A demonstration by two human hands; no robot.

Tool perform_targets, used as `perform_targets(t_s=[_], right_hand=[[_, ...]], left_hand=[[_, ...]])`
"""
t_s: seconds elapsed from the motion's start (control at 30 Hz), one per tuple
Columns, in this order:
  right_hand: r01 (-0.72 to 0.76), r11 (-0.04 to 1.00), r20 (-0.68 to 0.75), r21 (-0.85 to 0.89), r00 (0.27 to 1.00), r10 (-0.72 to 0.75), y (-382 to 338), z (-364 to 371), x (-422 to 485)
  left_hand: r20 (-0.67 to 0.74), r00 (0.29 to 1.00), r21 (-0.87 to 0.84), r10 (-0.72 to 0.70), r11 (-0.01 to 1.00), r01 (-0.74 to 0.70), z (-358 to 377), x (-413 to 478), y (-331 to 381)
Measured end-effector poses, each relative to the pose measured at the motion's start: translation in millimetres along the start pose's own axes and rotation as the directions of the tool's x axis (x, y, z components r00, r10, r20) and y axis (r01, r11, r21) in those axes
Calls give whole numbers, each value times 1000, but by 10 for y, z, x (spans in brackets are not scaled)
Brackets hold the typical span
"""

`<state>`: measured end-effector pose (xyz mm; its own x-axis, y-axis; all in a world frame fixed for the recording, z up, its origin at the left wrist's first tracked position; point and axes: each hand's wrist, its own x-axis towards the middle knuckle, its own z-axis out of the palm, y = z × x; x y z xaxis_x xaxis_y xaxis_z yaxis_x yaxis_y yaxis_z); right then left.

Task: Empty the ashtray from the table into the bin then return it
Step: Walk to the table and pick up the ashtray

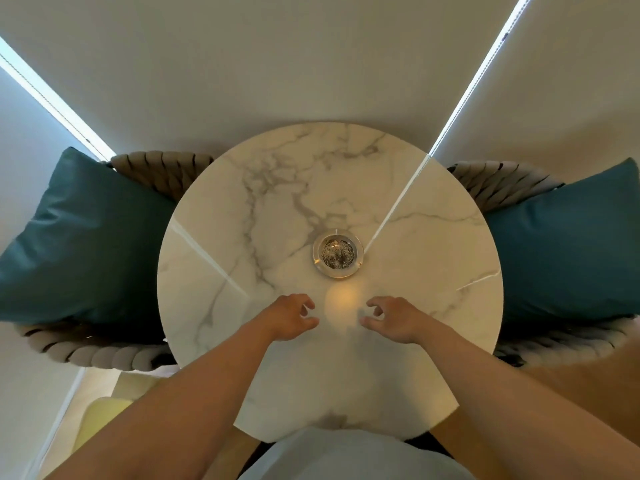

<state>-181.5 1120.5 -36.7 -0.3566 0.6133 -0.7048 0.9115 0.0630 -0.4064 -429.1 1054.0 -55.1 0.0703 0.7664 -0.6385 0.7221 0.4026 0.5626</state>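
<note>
A round clear glass ashtray (pixel 338 254) holding grey ash stands near the middle of a round white marble table (pixel 277 188). My left hand (pixel 289 315) hovers over the table just short of the ashtray, to its lower left, fingers curled apart and holding nothing. My right hand (pixel 393 318) mirrors it to the lower right, also loose and holding nothing. Both hands are a hand's width away from the ashtray. No bin is in view.
Two woven grey chairs flank the table, each with a teal cushion, one on the left (pixel 79 244) and one on the right (pixel 568 244). Pale window blinds (pixel 311 57) hang behind the table. A yellow object (pixel 100 420) lies on the floor at lower left.
</note>
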Motion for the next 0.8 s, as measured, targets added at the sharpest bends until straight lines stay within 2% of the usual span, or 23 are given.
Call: perform_targets(t_s=[0.13, 0.33, 0.53, 0.8], right_hand=[[27, 1000, -13, 0, 1000, -27, -12, -280, 274], [139, 990, -99, 37, 986, -135, -44, -581, 634], [205, 979, -157, 16, 967, -200, -174, -691, 952], [169, 985, -140, -34, 975, -173, -202, -673, 1164]], left_hand=[[-106, 992, -88, -67, 995, 57, -60, 165, 37], [-203, 969, -122, -143, 985, 120, -195, 444, 117], [-206, 970, -77, -128, 991, 114, -420, 777, 272], [-158, 981, 40, -116, 992, 124, -532, 1058, 430]])
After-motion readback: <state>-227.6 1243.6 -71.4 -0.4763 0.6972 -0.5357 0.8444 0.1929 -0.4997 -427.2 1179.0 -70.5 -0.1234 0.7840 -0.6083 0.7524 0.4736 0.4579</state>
